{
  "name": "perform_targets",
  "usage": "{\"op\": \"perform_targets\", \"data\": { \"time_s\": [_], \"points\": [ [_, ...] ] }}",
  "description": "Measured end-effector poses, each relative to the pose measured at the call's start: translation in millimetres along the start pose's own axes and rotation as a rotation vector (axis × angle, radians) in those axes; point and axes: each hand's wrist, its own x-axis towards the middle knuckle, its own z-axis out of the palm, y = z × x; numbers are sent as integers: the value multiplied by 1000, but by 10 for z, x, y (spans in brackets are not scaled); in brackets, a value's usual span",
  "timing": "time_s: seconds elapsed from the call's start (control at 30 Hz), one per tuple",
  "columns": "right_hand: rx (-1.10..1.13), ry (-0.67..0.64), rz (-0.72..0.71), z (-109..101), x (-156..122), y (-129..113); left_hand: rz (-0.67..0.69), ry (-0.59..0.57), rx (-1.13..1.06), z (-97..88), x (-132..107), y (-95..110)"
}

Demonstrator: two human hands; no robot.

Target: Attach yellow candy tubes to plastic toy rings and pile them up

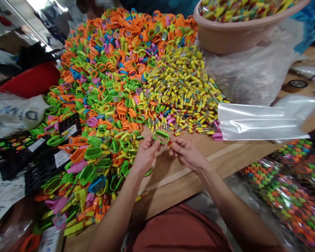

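Observation:
Both my hands work together over the wooden table (189,168), just in front of a large heap of plastic toy bands (107,70). My left hand (146,154) and my right hand (186,152) pinch a green plastic band (161,137) between them. A small red spot shows at the band's right end, too small to identify. Beyond my fingers lies a mound of yellow capsule-like tubes (181,84), with red ends on several of them.
A pink plastic basin (233,35) of wrapped yellow items stands at the far right. A flat transparent plastic bag (262,122) lies on the table. Black plastic crates (44,164) sit at the left, and filled colourful packets (286,196) lie below the table's right edge.

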Motion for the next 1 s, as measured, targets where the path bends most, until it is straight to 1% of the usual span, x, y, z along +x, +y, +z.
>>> {"op": "perform_targets", "data": {
  "time_s": [0.13, 0.2, 0.3, 0.37, 0.43, 0.5, 0.57, 0.63, 0.67, 0.7, 0.73, 0.77, 0.87, 0.9, 0.93, 1.0],
  "points": [
    [-23, -44, -10, 5, 2, 16, 75, -3, 148, 3, -59, -3],
    [-42, -47, -16, 25, 1, 54, 99, 1, 189, 11, -105, -17],
    [-84, -61, -11, 88, -5, 131, 92, 28, 225, 9, -189, -4],
    [-124, -118, -4, 131, 1, 162, 67, 42, 270, -40, -248, 79],
    [-219, -164, -40, 123, 38, 159, 61, 70, 357, -162, -300, 256],
    [-417, -129, -150, 19, 117, 124, 97, 160, 496, -362, -332, 523],
    [-690, -18, -303, -183, 234, 84, 145, 327, 677, -601, -325, 829],
    [-970, 82, -413, -429, 362, 70, 200, 515, 880, -812, -252, 1096],
    [-1097, 112, -439, -542, 422, 79, 222, 578, 980, -885, -183, 1192],
    [-1217, 133, -459, -636, 474, 99, 233, 604, 1076, -931, -89, 1257],
    [-1326, 141, -474, -707, 517, 129, 224, 579, 1175, -949, 29, 1288],
    [-1422, 140, -489, -753, 549, 165, 179, 501, 1295, -941, 169, 1287],
    [-1640, 127, -520, -780, 590, 277, -68, 159, 1676, -823, 652, 1148],
    [-1686, 129, -522, -771, 593, 306, -119, 100, 1740, -773, 809, 1074],
    [-1719, 131, -519, -763, 593, 330, -158, 64, 1783, -726, 951, 993],
    [-1748, 135, -508, -760, 593, 359, -202, 57, 1810, -649, 1171, 821]
  ]
}}
